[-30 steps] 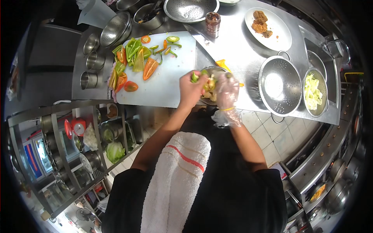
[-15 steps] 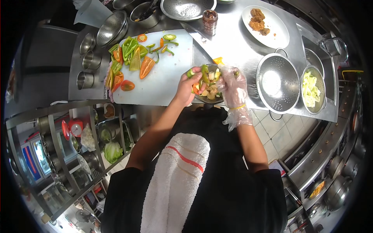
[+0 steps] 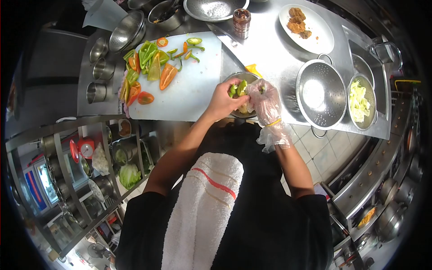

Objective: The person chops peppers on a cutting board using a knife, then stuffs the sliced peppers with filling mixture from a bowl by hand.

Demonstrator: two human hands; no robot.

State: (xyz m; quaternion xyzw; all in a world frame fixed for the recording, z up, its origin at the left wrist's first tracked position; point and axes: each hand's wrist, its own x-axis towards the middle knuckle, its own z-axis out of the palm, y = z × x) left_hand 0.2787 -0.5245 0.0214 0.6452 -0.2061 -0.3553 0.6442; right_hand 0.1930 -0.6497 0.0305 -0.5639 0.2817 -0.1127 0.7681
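My bare left hand (image 3: 223, 100) is closed around green bell pepper pieces (image 3: 239, 89) over a metal bowl (image 3: 250, 75). Pressed close on the right is my right hand (image 3: 264, 100) in a clear plastic glove, a yellow band at its wrist. Its fingers are bunched together; a bit of green shows at the glove, but what they grip is mostly hidden. Pale scraps (image 3: 243, 109) lie in the bowl, largely covered by my hands. To the left, a white cutting board (image 3: 193, 85) carries cut green peppers (image 3: 148, 53), orange pepper pieces (image 3: 168, 76) and stem ends.
A knife (image 3: 221, 32) lies along the board's far edge, near a jar (image 3: 241, 23). On the right are a colander (image 3: 321, 67), a bowl of cut cabbage (image 3: 359, 101) and a plate of brown food (image 3: 310, 42). Metal cups (image 3: 96, 92) line the left side.
My left hand has turned and closed in over the bowl, its fingers now covering more of the pepper. An orange-red piece seen by that hand before no longer shows. The gloved hand has shifted slightly left.
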